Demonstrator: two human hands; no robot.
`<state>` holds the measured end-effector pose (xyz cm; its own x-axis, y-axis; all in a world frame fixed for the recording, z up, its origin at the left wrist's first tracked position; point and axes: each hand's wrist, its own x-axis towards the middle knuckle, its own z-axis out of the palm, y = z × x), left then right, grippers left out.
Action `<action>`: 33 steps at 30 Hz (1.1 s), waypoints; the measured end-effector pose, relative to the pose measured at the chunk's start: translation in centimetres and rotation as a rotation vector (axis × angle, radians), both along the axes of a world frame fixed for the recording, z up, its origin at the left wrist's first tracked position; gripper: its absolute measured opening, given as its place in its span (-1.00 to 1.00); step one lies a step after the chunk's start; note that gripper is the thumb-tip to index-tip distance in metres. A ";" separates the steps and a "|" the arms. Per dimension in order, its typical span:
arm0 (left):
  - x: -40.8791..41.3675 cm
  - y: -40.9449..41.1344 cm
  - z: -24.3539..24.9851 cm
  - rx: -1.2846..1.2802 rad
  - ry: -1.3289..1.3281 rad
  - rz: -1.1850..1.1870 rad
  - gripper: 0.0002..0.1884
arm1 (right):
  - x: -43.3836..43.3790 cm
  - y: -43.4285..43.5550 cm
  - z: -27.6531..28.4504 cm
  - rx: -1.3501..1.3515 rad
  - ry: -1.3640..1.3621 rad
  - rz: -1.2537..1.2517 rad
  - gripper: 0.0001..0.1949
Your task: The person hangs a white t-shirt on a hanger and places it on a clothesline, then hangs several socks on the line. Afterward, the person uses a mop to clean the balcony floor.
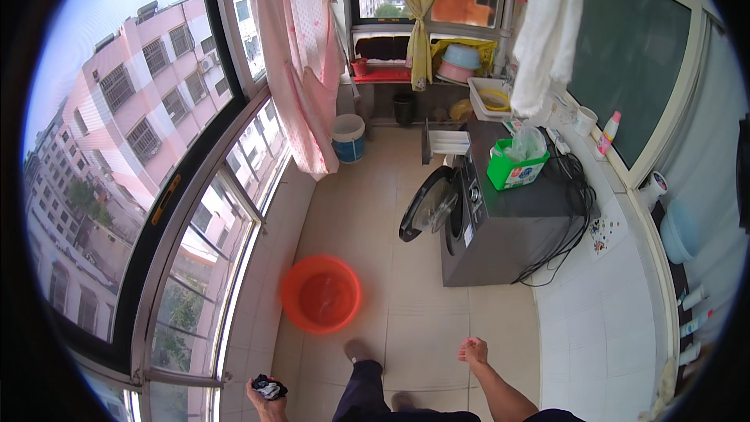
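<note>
My left hand point(266, 403) is at the lower left, shut on a small bunched wad of black and grey-white cloth point(270, 388). The kind of cloth cannot be made out. On the lower right my right hand point(473, 350) hangs over the tiled floor, fingers loosely curled, with nothing visible in it. An orange-red plastic basin point(322, 295) rests on the floor ahead of my feet, towards the window side. Ahead to the right stands a dark grey front-loading washing machine point(498, 246). Its round door point(430, 204) is swung open, and its detergent drawer point(448, 143) is pulled out.
A green plastic tub point(515, 173) with a clear bag sits on the machine, near black cables point(580, 205). A blue-and-white bucket point(348, 146) stands below pink curtains point(304, 70). White cloth point(545, 41) hangs by a sink point(480, 102). Windows line the left; a tiled wall bounds the right.
</note>
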<state>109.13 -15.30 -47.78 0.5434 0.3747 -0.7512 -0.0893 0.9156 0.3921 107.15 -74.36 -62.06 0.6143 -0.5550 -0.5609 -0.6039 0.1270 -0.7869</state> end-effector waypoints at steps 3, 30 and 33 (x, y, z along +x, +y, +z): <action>5.4 -0.4 1.4 -0.053 -0.078 -0.042 -0.78 | 6.5 -2.6 1.8 -0.245 -0.109 -0.027 -0.86; 51.4 -8.9 2.0 -0.088 -0.014 -0.355 -0.62 | 39.4 -18.3 6.9 -1.360 0.258 -0.216 -0.24; 58.3 -11.5 1.6 -0.032 -0.028 -0.408 -0.64 | 39.8 -15.3 9.2 -1.383 0.256 -0.215 -0.27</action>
<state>167.44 -26.80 -46.22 0.6627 0.1009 -0.7421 0.2734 0.8899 0.3652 146.96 -89.62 -52.83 0.4151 -0.8067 0.4206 -0.8141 -0.5357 -0.2241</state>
